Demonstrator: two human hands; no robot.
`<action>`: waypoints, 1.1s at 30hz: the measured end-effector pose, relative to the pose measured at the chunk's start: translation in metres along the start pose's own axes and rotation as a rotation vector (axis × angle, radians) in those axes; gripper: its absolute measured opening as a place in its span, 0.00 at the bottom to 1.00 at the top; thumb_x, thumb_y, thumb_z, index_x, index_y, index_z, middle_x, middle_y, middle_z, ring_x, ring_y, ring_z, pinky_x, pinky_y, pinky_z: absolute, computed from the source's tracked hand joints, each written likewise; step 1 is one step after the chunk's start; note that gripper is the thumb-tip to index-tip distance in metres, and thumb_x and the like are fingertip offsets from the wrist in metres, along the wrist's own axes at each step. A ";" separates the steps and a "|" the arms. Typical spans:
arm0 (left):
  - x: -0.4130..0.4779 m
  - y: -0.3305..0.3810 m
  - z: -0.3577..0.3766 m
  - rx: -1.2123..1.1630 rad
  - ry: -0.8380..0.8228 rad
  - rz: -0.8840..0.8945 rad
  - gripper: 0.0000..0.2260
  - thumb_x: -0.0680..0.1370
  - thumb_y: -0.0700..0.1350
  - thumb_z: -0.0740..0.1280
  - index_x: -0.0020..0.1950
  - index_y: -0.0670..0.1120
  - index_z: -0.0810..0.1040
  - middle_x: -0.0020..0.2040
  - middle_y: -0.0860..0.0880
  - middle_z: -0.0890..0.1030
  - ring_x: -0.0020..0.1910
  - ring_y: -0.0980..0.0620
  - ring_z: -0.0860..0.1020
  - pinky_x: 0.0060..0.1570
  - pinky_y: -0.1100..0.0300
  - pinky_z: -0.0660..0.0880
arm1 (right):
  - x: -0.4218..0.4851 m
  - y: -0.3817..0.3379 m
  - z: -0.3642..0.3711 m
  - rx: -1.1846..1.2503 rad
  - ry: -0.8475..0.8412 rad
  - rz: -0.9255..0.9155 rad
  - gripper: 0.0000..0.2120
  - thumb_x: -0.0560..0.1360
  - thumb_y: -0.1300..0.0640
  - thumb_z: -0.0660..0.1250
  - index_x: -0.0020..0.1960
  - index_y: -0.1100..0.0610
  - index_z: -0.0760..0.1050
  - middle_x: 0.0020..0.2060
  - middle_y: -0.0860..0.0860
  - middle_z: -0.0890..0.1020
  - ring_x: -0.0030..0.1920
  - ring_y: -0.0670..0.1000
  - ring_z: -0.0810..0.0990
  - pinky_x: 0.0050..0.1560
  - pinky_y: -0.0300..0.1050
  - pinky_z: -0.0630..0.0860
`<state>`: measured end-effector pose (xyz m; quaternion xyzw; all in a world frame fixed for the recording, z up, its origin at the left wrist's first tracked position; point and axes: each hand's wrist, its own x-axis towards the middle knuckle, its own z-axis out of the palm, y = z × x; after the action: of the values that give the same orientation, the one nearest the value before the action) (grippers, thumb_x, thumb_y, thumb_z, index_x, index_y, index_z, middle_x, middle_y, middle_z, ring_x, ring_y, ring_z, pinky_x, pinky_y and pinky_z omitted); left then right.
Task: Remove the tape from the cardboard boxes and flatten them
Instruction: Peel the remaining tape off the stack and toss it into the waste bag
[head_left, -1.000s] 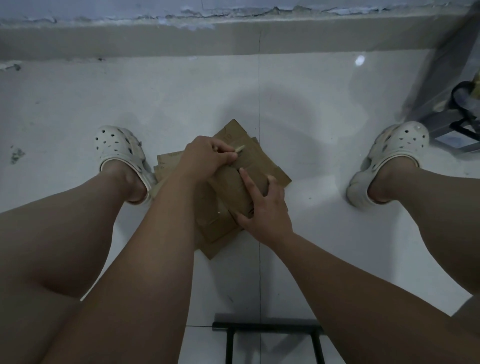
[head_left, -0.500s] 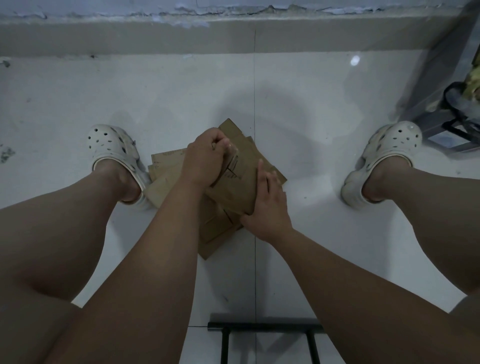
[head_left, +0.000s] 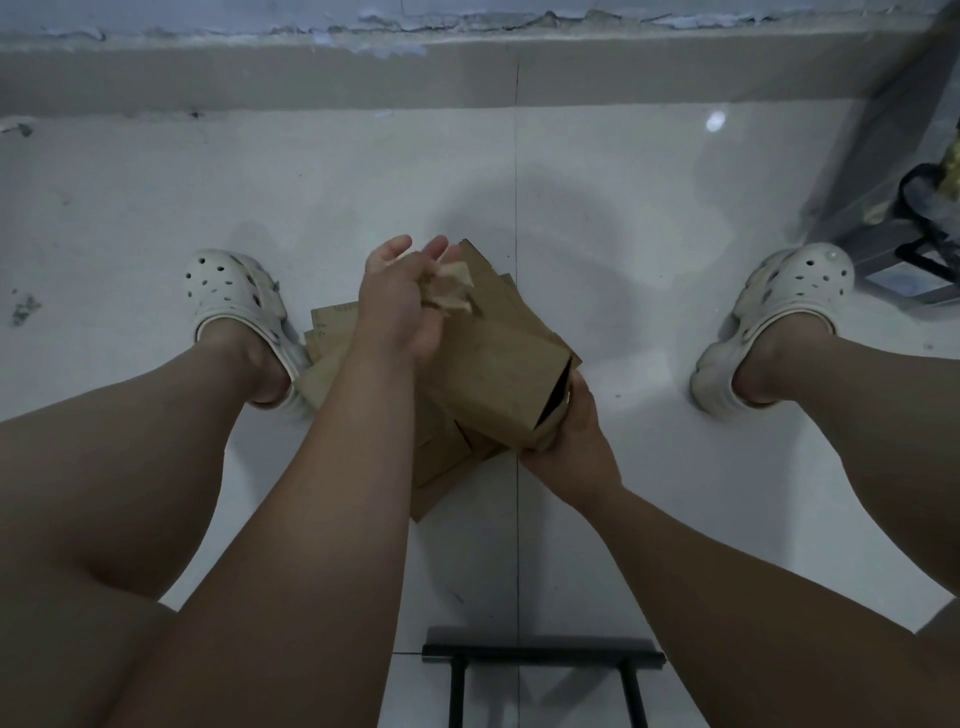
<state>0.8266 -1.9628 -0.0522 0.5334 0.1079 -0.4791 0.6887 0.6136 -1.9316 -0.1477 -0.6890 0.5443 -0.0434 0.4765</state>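
Head view: we hold a brown cardboard box (head_left: 493, 364) just above the floor (head_left: 649, 234), between our feet. Its near end gapes open on a dark slot, and our right hand (head_left: 571, 447) curls round that end from below. Our left hand (head_left: 400, 301) is at the far end and pinches a pale, crumpled tape wad (head_left: 451, 291), two fingertips sticking out past it. The box's faces are matt and creased, its corners soft. Under it lies a fanned pile of flattened cardboard (head_left: 441, 467), touching the left clog (head_left: 234, 296). The floor is glossy white tile with thin grout lines. It lies bare from the box to the right clog (head_left: 779, 312) and the skirting (head_left: 467, 73). A black metal frame (head_left: 540, 660) sits near us.
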 end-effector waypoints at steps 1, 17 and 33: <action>0.000 -0.003 -0.001 0.022 0.023 -0.006 0.17 0.74 0.27 0.56 0.58 0.43 0.69 0.53 0.40 0.77 0.50 0.46 0.79 0.42 0.56 0.78 | 0.003 -0.002 -0.001 0.055 -0.017 0.041 0.50 0.68 0.56 0.75 0.78 0.51 0.46 0.74 0.50 0.61 0.66 0.55 0.71 0.56 0.54 0.75; -0.004 0.015 0.011 0.547 0.286 0.377 0.20 0.73 0.29 0.48 0.48 0.50 0.73 0.42 0.48 0.74 0.31 0.53 0.78 0.28 0.61 0.73 | 0.023 -0.037 -0.005 0.834 -0.334 0.434 0.27 0.69 0.65 0.71 0.59 0.43 0.68 0.57 0.50 0.78 0.56 0.55 0.79 0.49 0.49 0.79; -0.007 -0.024 0.007 0.886 0.006 -0.031 0.19 0.76 0.52 0.63 0.66 0.53 0.64 0.49 0.54 0.70 0.46 0.52 0.74 0.48 0.51 0.77 | 0.024 -0.041 -0.001 0.688 -0.446 0.595 0.19 0.72 0.42 0.71 0.57 0.53 0.76 0.48 0.51 0.82 0.42 0.50 0.82 0.50 0.45 0.78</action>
<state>0.8018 -1.9641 -0.0605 0.7768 -0.0979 -0.4880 0.3859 0.6517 -1.9530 -0.1292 -0.2998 0.5562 0.0656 0.7723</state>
